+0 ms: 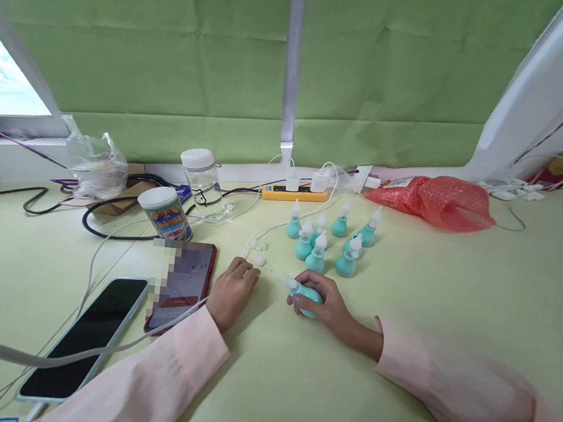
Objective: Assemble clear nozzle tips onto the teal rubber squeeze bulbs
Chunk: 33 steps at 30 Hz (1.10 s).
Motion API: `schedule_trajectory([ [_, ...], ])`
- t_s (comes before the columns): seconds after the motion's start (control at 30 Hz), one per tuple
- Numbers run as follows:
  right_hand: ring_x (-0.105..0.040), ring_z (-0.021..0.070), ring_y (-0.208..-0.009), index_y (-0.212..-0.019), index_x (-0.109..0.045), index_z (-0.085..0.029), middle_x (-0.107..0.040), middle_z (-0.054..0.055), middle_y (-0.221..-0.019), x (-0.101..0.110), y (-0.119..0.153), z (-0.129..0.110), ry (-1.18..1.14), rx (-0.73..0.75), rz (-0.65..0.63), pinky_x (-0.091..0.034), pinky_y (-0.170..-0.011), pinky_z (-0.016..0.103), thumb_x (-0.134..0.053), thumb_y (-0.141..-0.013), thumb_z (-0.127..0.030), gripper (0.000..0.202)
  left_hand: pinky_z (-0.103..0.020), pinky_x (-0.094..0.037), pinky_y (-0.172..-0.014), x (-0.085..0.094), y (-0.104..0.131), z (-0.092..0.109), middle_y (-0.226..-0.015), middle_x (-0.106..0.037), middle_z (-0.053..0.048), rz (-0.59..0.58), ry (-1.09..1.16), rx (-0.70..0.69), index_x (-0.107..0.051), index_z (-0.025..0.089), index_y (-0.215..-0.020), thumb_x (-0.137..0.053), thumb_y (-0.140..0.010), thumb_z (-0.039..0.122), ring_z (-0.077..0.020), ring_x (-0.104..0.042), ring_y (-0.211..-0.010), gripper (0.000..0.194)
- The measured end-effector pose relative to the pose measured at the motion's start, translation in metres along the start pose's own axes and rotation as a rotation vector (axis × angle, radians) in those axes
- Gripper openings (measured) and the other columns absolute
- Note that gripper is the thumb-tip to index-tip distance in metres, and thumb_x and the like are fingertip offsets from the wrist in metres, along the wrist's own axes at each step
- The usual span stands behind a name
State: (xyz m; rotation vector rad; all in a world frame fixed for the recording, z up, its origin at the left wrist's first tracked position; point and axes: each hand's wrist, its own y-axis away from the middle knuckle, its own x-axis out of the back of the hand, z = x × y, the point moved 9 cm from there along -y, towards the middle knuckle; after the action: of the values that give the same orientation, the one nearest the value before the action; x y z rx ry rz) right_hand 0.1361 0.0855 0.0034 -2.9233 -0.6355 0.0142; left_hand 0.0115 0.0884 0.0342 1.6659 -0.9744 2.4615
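Note:
My right hand [320,299] is closed around a teal nasal aspirator [310,303], a squeeze bulb with a clear white tip pointing left. My left hand [232,294] rests on the table with its fingers curled downward; its palm side is hidden, so I cannot make out what it holds, if anything. Just beyond the left fingertips lie a small white cap-like piece [259,261] and another small white piece [258,245]. Several more teal aspirators [315,258] stand in a loose group beyond my right hand, mostly upright with white tips on top.
A red-cased phone [187,288] lies beside my left hand, near another dark-screened phone [92,335]. A white cable [147,338] crosses my left sleeve. Behind are a printed canister [166,216], a clear jar [206,189], a yellow power strip [276,193] and red bubble wrap [443,201].

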Motion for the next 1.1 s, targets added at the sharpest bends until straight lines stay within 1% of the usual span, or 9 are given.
schedule_trajectory([
  [0.07, -0.047, 0.0094, -0.053, -0.077, -0.043, -0.018, -0.050, -0.003, -0.062, 0.003, 0.001, -0.002, 0.072, 0.010, 0.018, -0.037, -0.050, 0.022, -0.056, -0.070, -0.024, 0.016, -0.032, -0.052, -0.068, 0.013, 0.003, 0.005, -0.083, -0.064, -0.008, 0.050, 0.106, 0.050, -0.056, 0.014, -0.092, -0.048, -0.077, 0.017, -0.0177, -0.058, -0.080, 0.017],
  [0.13, -0.045, 0.0091, -0.054, -0.078, -0.044, -0.018, -0.049, -0.003, -0.063, 0.003, 0.003, -0.008, 0.197, 0.053, 0.015, -0.036, -0.051, 0.021, -0.054, -0.070, -0.022, 0.013, -0.029, -0.054, -0.063, 0.015, 0.010, -0.005, -0.082, -0.066, -0.005, 0.073, 0.614, 0.284, -0.051, 0.015, -0.103, -0.059, -0.070, 0.022, -0.0165, -0.061, -0.076, 0.035],
  [0.2, -0.046, 0.0098, -0.057, -0.081, -0.048, -0.018, -0.050, -0.003, -0.065, -0.001, 0.005, -0.017, 0.348, 0.135, -0.013, -0.037, -0.054, 0.022, -0.053, -0.071, -0.023, 0.012, -0.029, -0.054, -0.065, 0.008, 0.018, -0.008, -0.079, -0.068, -0.007, 0.061, 0.948, 0.464, -0.056, 0.012, -0.094, -0.068, -0.060, 0.023, -0.0188, -0.063, -0.075, 0.037],
  [0.3, -0.051, 0.0119, -0.065, -0.085, -0.053, -0.019, -0.058, 0.000, -0.074, -0.011, 0.010, -0.026, 0.509, 0.258, -0.039, -0.040, -0.062, 0.024, -0.052, -0.074, -0.028, 0.015, -0.030, -0.052, -0.068, -0.004, 0.023, -0.009, -0.079, -0.069, -0.008, 0.010, 1.172, 0.601, -0.064, 0.011, -0.075, -0.072, -0.053, 0.021, -0.0208, -0.064, -0.074, 0.025],
  [0.47, -0.057, 0.0140, -0.075, -0.094, -0.055, -0.020, -0.063, 0.003, -0.087, -0.016, 0.017, -0.031, 0.679, 0.378, 0.002, -0.041, -0.066, 0.025, -0.049, -0.078, -0.030, 0.021, -0.028, -0.051, -0.069, -0.019, 0.027, -0.011, -0.073, -0.070, -0.006, -0.084, 1.255, 0.692, -0.068, 0.013, -0.067, -0.074, -0.048, 0.018, -0.0195, -0.064, -0.071, 0.021],
  [0.6, -0.054, 0.0134, -0.060, -0.096, -0.057, -0.016, -0.061, 0.004, -0.068, -0.017, 0.021, -0.037, 0.945, 0.510, 0.028, -0.036, -0.053, 0.024, -0.045, -0.080, -0.031, 0.024, -0.028, -0.052, -0.063, -0.025, 0.033, -0.010, -0.066, -0.069, -0.005, -0.122, 1.289, 0.773, -0.068, 0.012, -0.071, -0.075, -0.046, 0.019, -0.0163, -0.063, -0.061, 0.027],
  [0.73, -0.050, 0.0122, -0.055, -0.094, -0.058, -0.017, -0.056, 0.003, -0.061, -0.020, 0.025, -0.041, 1.104, 0.630, 0.034, -0.030, -0.049, 0.024, -0.043, -0.081, -0.030, 0.023, -0.024, -0.050, -0.048, -0.030, 0.033, 0.001, -0.053, -0.065, -0.003, -0.239, 1.341, 0.745, -0.067, 0.009, -0.078, -0.074, -0.050, 0.024, -0.0114, -0.057, -0.045, 0.033],
  [0.97, -0.047, 0.0119, -0.052, -0.093, -0.057, -0.019, -0.054, 0.002, -0.059, -0.027, 0.024, -0.037, 1.139, 0.636, -0.109, -0.027, -0.047, 0.024, -0.042, -0.080, -0.031, 0.023, -0.022, -0.046, -0.040, -0.025, 0.029, 0.006, -0.049, -0.062, -0.002, -0.272, 1.197, 0.585, -0.069, 0.010, -0.070, -0.072, -0.052, 0.022, -0.0083, -0.050, -0.038, 0.022],
  [1.1, -0.048, 0.0120, -0.052, -0.091, -0.058, -0.018, -0.056, 0.002, -0.060, -0.027, 0.021, -0.038, 0.973, 0.559, -0.157, -0.030, -0.048, 0.024, -0.044, -0.079, -0.030, 0.022, -0.023, -0.047, -0.041, -0.024, 0.029, 0.009, -0.049, -0.062, -0.003, -0.286, 1.225, 0.544, -0.069, 0.010, -0.070, -0.072, -0.053, 0.024, -0.0097, -0.051, -0.040, 0.022],
])
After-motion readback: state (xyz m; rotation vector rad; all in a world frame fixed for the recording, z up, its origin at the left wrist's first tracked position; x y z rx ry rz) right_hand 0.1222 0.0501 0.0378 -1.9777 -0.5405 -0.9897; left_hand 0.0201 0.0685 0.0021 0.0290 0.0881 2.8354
